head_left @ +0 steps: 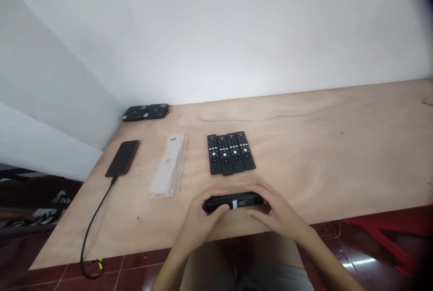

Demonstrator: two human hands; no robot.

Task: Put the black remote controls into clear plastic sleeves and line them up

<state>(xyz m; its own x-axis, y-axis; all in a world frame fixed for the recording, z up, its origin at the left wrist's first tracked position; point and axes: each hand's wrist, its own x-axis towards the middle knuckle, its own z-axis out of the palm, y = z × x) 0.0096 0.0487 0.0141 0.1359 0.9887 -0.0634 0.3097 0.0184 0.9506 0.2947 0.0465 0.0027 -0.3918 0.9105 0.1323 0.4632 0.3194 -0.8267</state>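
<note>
In the head view, low in the middle of the frame, both hands hold one black remote [237, 201] turned on its long edge just above the near edge of the table [338, 155]. The left hand [199, 221] curls narrowly round its left end with the thumb on top. The right hand [280, 214] cups the right end with fingers loosely spread over it. This looks like a step of close handling or inspection. As the remote sits so near the table edge, any further handling calls for a firm two-handed grip. Just above it in the frame, four remotes [231, 153] lie face up, side by side and touching. Left of them lies a stack of clear plastic sleeves [171, 164], then a dark phone [122, 158] whose cable [93, 228] trails off the front edge. Two flat black devices [146, 112] rest at the wall [237, 34], which is plain white. The table is bare pale plywood. Red floor tiles [372, 246] show along the bottom.
</note>
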